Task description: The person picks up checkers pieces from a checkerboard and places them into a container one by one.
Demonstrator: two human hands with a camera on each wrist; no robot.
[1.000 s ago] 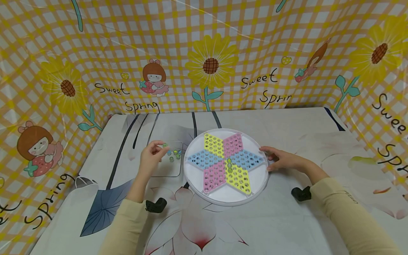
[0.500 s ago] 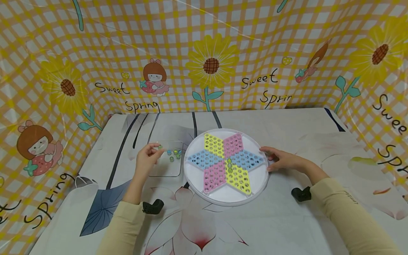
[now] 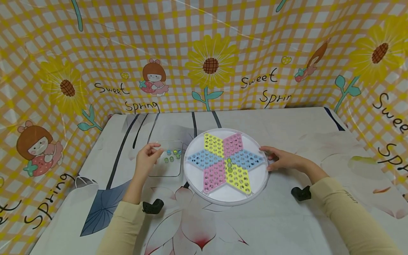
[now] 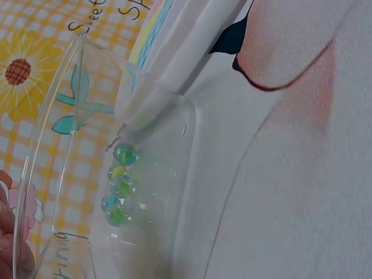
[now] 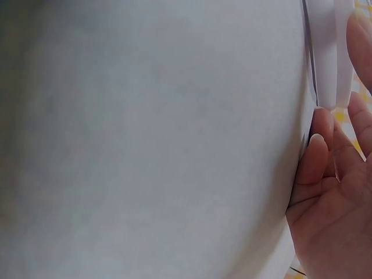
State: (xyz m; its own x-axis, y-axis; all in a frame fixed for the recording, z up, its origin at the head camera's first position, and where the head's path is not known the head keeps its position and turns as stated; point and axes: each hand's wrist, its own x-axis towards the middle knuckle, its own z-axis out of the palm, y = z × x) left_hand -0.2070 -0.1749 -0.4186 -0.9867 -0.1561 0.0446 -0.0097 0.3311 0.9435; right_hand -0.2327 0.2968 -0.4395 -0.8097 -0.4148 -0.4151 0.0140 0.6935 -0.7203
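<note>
My left hand (image 3: 146, 157) hovers over the left part of a clear plastic box (image 3: 164, 175), thumb and fingers loosely bent with nothing seen between them. Several green and blue glass marbles (image 3: 171, 159) lie on the box floor. In the left wrist view, marbles (image 4: 122, 186) cluster beyond the clear wall, and only fingertips (image 4: 17, 256) show at the left edge. My right hand (image 3: 282, 158) rests against the right rim of a round white Chinese checkers board (image 3: 197, 181). In the right wrist view, its fingers (image 5: 314, 160) lie along the board's edge.
A few green marbles (image 3: 230, 165) sit in a row near the centre of the star. Black wrist-camera mounts (image 3: 153, 206) hang by both sleeves. Yellow checked cloth (image 3: 178, 42) with printed sunflowers walls in the floral-patterned table (image 3: 197, 226).
The left hand moved slightly left and let go of a green marble, which now lies in the box beside the others. The right hand and the board have stayed put.
</note>
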